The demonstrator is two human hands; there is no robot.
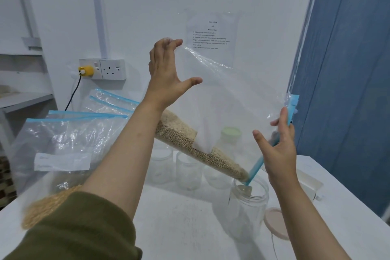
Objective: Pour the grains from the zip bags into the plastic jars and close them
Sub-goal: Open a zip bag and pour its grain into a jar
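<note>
Tipping grain out of a zip bag (228, 99) into an open plastic jar (247, 207) on the counter (179, 228).

Holding the bag slantwise above the jar, left hand (166, 74) pinching its raised bottom corner, right hand (278, 148) gripping the blue zip edge (256, 170), whose low end is dipping into the jar's mouth. Grains (196, 148) sliding down the lower fold toward the jar. Likely handling as limp, slippery film with its weight shifting, so best gripped at the corner and the stiffer zip strip. Lying just right of the jar, one pink lid (274, 222). Standing behind the jar, about four more jars, one capped in green (231, 133). Leaning far left of the jar, roughly three more zip bags (63, 143), exact count unclear.
</note>
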